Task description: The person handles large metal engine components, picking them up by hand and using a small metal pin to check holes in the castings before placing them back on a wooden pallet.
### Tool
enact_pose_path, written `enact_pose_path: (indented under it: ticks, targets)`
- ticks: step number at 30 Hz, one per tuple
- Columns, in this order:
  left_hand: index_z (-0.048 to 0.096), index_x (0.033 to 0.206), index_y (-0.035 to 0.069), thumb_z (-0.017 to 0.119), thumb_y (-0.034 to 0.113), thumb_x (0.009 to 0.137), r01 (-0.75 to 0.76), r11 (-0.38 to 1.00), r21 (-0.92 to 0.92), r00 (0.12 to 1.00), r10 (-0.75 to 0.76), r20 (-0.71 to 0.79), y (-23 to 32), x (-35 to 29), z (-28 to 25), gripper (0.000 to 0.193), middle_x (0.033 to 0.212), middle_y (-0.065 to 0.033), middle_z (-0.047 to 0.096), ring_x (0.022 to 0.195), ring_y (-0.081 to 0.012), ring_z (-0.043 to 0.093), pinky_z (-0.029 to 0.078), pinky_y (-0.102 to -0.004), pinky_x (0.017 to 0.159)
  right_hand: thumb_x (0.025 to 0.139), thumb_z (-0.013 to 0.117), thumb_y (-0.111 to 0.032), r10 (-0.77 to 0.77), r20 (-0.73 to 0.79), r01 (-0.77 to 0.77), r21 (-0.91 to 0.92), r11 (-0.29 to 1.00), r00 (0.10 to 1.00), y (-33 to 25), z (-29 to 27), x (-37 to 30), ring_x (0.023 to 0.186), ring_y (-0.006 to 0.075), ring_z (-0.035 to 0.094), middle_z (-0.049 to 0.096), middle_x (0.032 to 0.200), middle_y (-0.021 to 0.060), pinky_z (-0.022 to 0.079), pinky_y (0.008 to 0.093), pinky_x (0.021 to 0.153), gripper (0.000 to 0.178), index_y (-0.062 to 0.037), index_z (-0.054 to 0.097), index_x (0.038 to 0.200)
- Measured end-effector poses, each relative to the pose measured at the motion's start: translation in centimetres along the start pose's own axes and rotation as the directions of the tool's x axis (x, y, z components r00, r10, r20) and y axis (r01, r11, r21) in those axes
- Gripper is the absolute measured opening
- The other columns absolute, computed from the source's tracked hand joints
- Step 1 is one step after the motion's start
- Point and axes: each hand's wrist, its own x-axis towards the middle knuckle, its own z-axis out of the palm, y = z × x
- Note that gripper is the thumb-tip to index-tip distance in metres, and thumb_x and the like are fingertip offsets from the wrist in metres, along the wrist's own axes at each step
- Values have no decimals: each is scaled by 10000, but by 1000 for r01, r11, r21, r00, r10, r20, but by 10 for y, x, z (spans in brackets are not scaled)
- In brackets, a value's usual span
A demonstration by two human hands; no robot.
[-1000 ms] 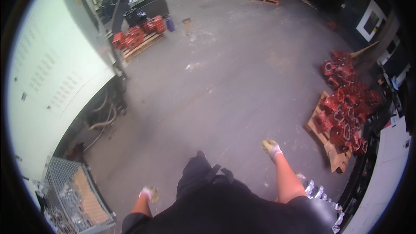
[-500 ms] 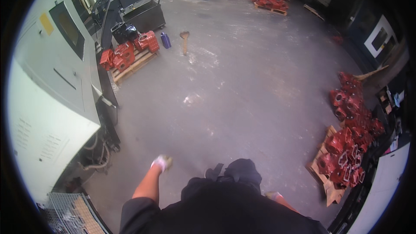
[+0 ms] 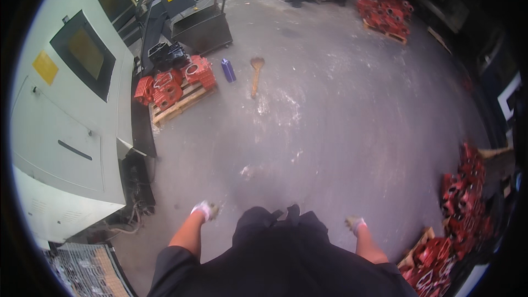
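My left hand (image 3: 205, 210), in a white and yellowish work glove, hangs out in front of my left side above the grey floor (image 3: 330, 148). Its fingers look loosely bent and apart, with nothing visible in them. On the other side of my dark clothing, my right hand (image 3: 355, 224) wears a similar glove. Its fingers also look apart, and I see no object in it. Both hands are small and slightly blurred. Neither touches anything; floor lies under both.
Red castings (image 3: 168, 89) sit on a wooden pallet (image 3: 184, 105) ahead left, near a purple container (image 3: 228, 70), a long-handled brown tool (image 3: 256, 77) and a dark wheeled bin (image 3: 203, 30). A pale machine (image 3: 82, 126) lines the left. More red castings (image 3: 465, 203) are piled right; others (image 3: 385, 15) stand far off.
The view has turned left, so the floor objects and castings appear farther right. My right hand has come forward into fuller view; the left hand stays at about the same place.
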Motion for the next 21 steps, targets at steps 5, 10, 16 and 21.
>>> enact_pose_path:
  ticks: [5,10,16,21]
  targets:
    - [699,1140,-18,449,414,1029,463,737,-493,877,-299,376,-75,60,36,511,1049,-233,733,975,-378,718,547,-553,895,920,686,-380,-124,-248,242,536,809,961,-242,-187,53,924,199,683,739,1089,73,511,359,737,435,-74,640,1226]
    - [664,1255,13,461,401,1018,315,937,-154,878,-226,422,33,96,-4,498,1265,-228,658,1175,-359,644,512,-517,983,909,682,-359,-172,-298,296,442,847,939,-375,-282,126,881,181,683,741,1017,67,506,345,710,385,-78,670,1172]
    - [686,1264,91,493,424,964,-256,875,410,962,191,194,140,322,-147,488,1243,-167,688,1169,-328,656,530,-466,959,904,632,-363,-83,87,66,183,981,993,-406,-307,190,739,144,652,731,874,31,514,328,652,292,-111,725,1020]
    - [745,885,63,520,377,925,-185,976,-113,952,150,-266,397,405,-435,388,793,-117,737,731,-244,698,551,-402,727,942,559,-355,247,127,-274,298,914,961,-457,-369,227,790,173,659,728,954,27,513,369,707,309,-124,691,1099]
